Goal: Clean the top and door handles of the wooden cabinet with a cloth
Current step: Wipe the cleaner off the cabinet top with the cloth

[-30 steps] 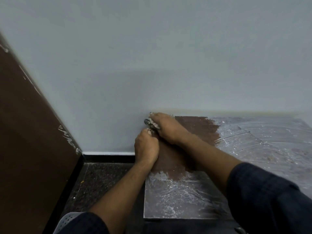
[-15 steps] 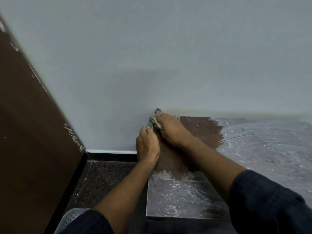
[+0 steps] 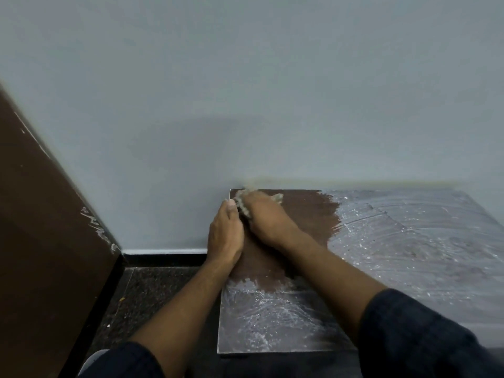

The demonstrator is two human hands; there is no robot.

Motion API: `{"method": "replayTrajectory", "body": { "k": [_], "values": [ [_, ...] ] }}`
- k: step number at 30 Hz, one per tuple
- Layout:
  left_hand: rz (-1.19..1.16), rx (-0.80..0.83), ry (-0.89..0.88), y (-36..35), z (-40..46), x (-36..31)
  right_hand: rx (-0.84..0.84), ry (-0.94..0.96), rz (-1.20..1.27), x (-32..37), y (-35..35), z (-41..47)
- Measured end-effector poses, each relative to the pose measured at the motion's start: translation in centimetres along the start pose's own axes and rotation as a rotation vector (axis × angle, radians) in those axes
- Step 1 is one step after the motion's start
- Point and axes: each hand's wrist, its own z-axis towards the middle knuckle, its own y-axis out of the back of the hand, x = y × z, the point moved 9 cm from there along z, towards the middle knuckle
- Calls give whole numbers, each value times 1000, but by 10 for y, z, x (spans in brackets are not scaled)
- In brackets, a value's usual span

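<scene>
The wooden cabinet top (image 3: 409,241) runs along the wall, brown where wiped at its back left, covered by a pale dusty film elsewhere. A small greyish cloth (image 3: 245,207) is bunched at the top's back left corner, mostly hidden under my hands. My right hand (image 3: 268,221) lies over the cloth with fingers curled on it, pressing it to the surface. My left hand (image 3: 226,236) sits at the cabinet's left edge beside it, thumb forward, fingers curled against the cloth. The door handles are out of sight.
A grey wall (image 3: 245,91) stands right behind the cabinet. A brown door or panel (image 3: 41,227) slants at the left. Dark speckled floor (image 3: 152,296) lies left of the cabinet, with a pale perforated basket rim (image 3: 94,358) at the bottom edge.
Both hands with the cloth have stayed at the back left corner, shifting slightly toward the wall. The view has tilted a little.
</scene>
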Motion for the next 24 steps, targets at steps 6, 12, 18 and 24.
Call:
{"method": "replayTrajectory", "body": {
  "k": [6, 12, 18, 24],
  "values": [
    [-12, 6, 35, -1, -1, 7, -10, -120, -15, -56, 30, -13],
    [-45, 19, 32, -5, 3, 6, -129, -330, 16, -82, 49, -41],
    [-8, 51, 28, -9, 6, 11, -22, 16, 36, -12, 16, -41],
    [-41, 41, 57, -5, 0, 10, -117, -276, -41, -89, 57, -26]
  ]
}}
